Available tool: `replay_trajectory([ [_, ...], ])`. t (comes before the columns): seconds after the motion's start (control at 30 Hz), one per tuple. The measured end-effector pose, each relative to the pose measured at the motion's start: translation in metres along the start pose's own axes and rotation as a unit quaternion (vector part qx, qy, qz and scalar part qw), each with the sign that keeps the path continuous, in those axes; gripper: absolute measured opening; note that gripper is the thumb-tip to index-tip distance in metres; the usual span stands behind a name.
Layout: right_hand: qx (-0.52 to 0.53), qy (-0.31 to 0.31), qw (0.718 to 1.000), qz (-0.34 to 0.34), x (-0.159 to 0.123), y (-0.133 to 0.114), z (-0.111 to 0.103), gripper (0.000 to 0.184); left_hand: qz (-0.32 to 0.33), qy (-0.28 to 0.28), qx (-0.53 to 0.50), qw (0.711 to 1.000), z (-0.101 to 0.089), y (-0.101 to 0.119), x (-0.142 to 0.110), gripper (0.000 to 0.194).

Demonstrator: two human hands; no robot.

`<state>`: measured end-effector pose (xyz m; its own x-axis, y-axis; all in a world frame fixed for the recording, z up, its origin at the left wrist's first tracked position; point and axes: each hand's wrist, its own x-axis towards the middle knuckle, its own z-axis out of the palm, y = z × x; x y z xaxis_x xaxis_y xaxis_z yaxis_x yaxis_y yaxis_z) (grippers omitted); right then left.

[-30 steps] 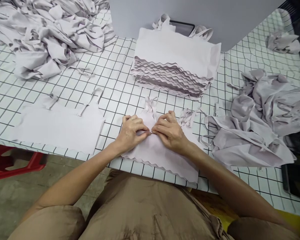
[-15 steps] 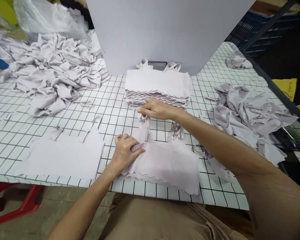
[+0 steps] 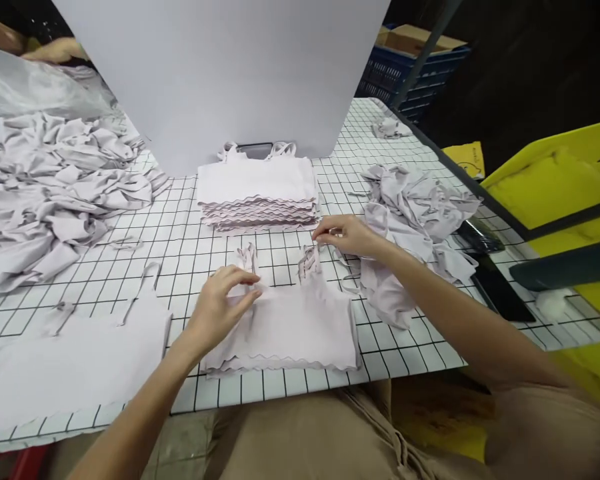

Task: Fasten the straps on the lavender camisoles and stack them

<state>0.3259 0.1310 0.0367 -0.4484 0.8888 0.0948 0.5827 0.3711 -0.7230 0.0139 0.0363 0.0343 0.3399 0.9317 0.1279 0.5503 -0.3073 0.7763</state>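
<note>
Head view of a grid-patterned table [image 3: 190, 247] with pale lilac garments. A flat camisole top [image 3: 290, 327], scalloped along its lower hem, lies at the near edge of the table directly in front of the person. The left hand [image 3: 220, 308] rests palm down on the top's upper left part, fingers spread only slightly and pressing the cloth flat, fingertips close to the bunched left strap [image 3: 247, 257]. The right hand [image 3: 345, 235] is held beyond the top's upper right corner, thumb and fingers drawn narrowly together just past the bunched right strap [image 3: 309, 260]; it appears to pinch a thin strap end, though the view is too small to be sure.

Behind the top, against a grey upright board [image 3: 220, 67], stands a neat stack of folded tops [image 3: 257, 193] with wavy hems facing the person. A second top [image 3: 75, 360] lies spread flat at the left near edge. A large loose heap of garments [image 3: 50, 193] fills the far left of the table; a smaller crumpled heap [image 3: 415, 220] lies to the right, touching the right forearm. A dark phone [image 3: 500, 293] lies at the right edge, near a yellow bin [image 3: 555, 187].
</note>
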Motion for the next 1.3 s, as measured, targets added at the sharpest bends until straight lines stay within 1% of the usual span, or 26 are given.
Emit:
replay_trajectory([
  [0.07,-0.059,-0.034,0.996,-0.054,-0.006,0.004,0.010,0.015,0.000,-0.065,0.003,0.998,0.014,0.010,0.021,0.010],
  [0.1,-0.097,-0.036,0.991,-0.079,-0.006,0.005,0.016,0.017,0.002,-0.085,0.007,0.996,0.022,0.014,0.030,0.009],
  [0.17,-0.171,-0.011,0.979,-0.108,-0.006,0.007,0.021,0.024,0.010,-0.106,0.011,0.994,0.036,0.021,0.043,0.010],
  [0.23,-0.212,0.018,0.969,-0.122,-0.007,0.011,0.019,0.032,0.018,-0.115,0.003,0.993,0.045,0.027,0.048,0.012],
  [0.27,-0.222,0.019,0.966,-0.128,-0.009,0.013,0.016,0.036,0.017,-0.117,-0.004,0.993,0.048,0.029,0.049,0.012],
  [0.37,-0.251,-0.019,0.955,-0.155,-0.017,0.023,0.010,0.041,-0.006,-0.115,-0.030,0.993,0.055,0.033,0.053,0.011],
  [0.43,-0.285,-0.028,0.943,-0.170,-0.022,0.028,0.011,0.033,-0.026,-0.105,-0.051,0.993,0.059,0.036,0.058,0.009],
  [0.5,-0.301,-0.005,0.936,-0.184,-0.024,0.032,0.014,0.025,-0.045,-0.095,-0.074,0.992,0.065,0.038,0.067,0.009],
  [0.6,-0.274,0.059,0.937,-0.207,-0.028,0.036,0.018,0.026,-0.096,-0.094,-0.129,0.982,0.075,0.044,0.080,0.012],
  [0.7,-0.210,0.115,0.946,-0.217,-0.037,0.034,0.020,0.028,-0.163,-0.119,-0.229,0.952,0.089,0.050,0.092,0.023],
  [0.77,-0.148,0.148,0.957,-0.203,-0.046,0.029,0.021,0.027,-0.173,-0.120,-0.282,0.936,0.099,0.052,0.096,0.029],
  [0.8,-0.107,0.169,0.963,-0.180,-0.051,0.025,0.022,0.025,-0.169,-0.113,-0.295,0.933,0.103,0.053,0.097,0.033],
  [0.83,-0.062,0.189,0.970,-0.140,-0.057,0.021,0.024,0.022,-0.165,-0.105,-0.302,0.933,0.107,0.054,0.097,0.036],
  [0.87,-0.012,0.201,0.976,-0.084,-0.064,0.016,0.026,0.022,-0.161,-0.095,-0.304,0.934,0.109,0.055,0.096,0.037],
  [0.9,0.041,0.200,0.979,-0.020,-0.069,0.012,0.029,0.025,-0.154,-0.087,-0.299,0.938,0.111,0.057,0.094,0.035],
  [0.97,0.147,0.161,0.971,0.094,-0.078,0.002,0.036,0.040,-0.124,-0.079,-0.267,0.952,0.111,0.062,0.089,0.028],
  [1.0,0.200,0.132,0.962,0.130,-0.081,-0.002,0.039,0.047,-0.105,-0.076,-0.247,0.960,0.111,0.065,0.086,0.024],
  [1.03,0.254,0.107,0.949,0.152,-0.081,-0.007,0.041,0.051,-0.086,-0.072,-0.225,0.968,0.110,0.068,0.083,0.020],
  [1.1,0.364,0.080,0.913,0.167,-0.079,-0.015,0.043,0.048,-0.055,-0.064,-0.187,0.979,0.108,0.072,0.078,0.017],
  [1.17,0.465,0.083,0.864,0.178,-0.074,-0.021,0.039,0.040,-0.039,-0.059,-0.158,0.985,0.106,0.073,0.073,0.020],
  [1.23,0.535,0.099,0.818,0.186,-0.068,-0.024,0.030,0.034,-0.033,-0.064,-0.138,0.988,0.105,0.072,0.069,0.023],
  [1.3,0.573,0.113,0.791,0.180,-0.063,-0.026,0.019,0.029,-0.044,-0.072,-0.136,0.987,0.105,0.069,0.066,0.021],
])
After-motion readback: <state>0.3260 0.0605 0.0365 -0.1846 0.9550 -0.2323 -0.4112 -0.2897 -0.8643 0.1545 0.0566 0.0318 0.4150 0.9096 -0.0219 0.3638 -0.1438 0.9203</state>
